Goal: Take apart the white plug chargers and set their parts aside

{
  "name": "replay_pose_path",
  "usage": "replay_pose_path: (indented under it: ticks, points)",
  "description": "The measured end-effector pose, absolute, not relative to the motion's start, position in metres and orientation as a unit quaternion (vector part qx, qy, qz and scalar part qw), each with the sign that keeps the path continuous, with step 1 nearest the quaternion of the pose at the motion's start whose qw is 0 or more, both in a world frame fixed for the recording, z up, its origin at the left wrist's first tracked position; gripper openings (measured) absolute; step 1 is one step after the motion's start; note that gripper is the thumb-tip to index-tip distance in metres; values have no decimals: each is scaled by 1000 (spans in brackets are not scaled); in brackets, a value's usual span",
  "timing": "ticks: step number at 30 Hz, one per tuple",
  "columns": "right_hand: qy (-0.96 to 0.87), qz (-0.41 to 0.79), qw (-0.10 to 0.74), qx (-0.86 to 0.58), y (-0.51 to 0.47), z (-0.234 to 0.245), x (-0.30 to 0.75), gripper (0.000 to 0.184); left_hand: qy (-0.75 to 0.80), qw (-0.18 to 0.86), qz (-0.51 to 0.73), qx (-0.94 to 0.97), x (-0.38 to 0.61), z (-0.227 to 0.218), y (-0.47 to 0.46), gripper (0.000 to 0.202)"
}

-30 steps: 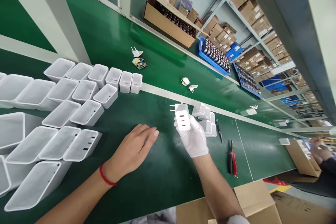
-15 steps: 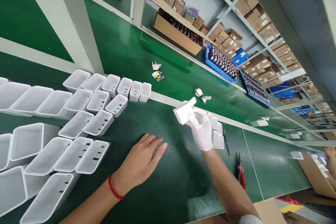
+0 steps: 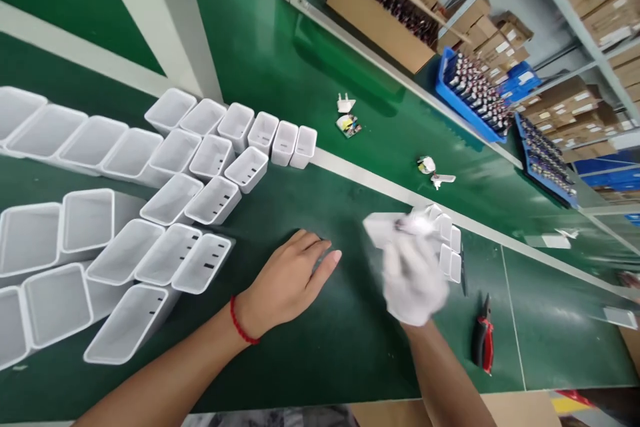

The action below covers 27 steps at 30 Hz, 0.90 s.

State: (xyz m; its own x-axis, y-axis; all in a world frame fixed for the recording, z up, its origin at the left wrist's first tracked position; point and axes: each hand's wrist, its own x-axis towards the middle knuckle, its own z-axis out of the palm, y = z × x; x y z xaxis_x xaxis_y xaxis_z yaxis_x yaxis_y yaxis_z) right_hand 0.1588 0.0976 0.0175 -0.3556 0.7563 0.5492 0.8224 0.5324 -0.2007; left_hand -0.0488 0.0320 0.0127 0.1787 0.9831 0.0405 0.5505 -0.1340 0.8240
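Note:
My left hand (image 3: 295,277), bare and with a red bead bracelet (image 3: 243,323) at the wrist, rests on the green worktop with fingers loosely extended, holding nothing. My right hand (image 3: 415,273) wears a white glove and is smeared by motion. It grips a white box-shaped plastic housing (image 3: 383,228), which juts out to the left of the fingers; the glove covers part of it. Small white plastic cases (image 3: 450,260) stand just behind the glove. Left of my bare hand are several rows of open white plastic housings (image 3: 200,263), some with dark slots in their walls.
Red-handled pliers (image 3: 483,340) lie to the right. Beyond the pale strip are a white plug piece (image 3: 345,104), a small circuit board (image 3: 349,125) and further loose parts (image 3: 427,165). Filled blue trays (image 3: 470,97) and a long cardboard box (image 3: 380,17) stand on the far ledge.
My right hand has moved lower, nearer my body, and the white housing in it has turned. My left hand stays on the worktop. The view has shifted, so the scene sits differently.

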Motion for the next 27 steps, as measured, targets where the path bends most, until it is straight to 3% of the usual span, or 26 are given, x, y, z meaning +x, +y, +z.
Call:
replay_pose_path:
  ticks: [3,5,8,10,15,19,24,27]
  points:
    - [-836,-13,238,-493,91,11,163,27,562,337,314,687,-49,11,32,39]
    - [-821,8,238,-519,88,6,164,26,562,331,317,688,-49,10,32,38]
    - [-781,67,285,-552,88,3,164,24,558,337,319,688,-48,9,34,39]
    - [-738,167,326,-567,93,6,164,21,558,339,314,690,-49,9,34,41]
    - [-555,359,500,-560,121,25,167,30,556,339,310,693,-49,8,34,43]
    - [-480,467,534,-517,134,35,173,21,559,352,313,682,-48,6,32,45]
    - [-485,478,515,-521,145,49,183,30,564,370,310,670,-48,4,32,46]
    - [-620,302,448,-569,180,61,190,35,575,365,307,664,-47,1,33,45]
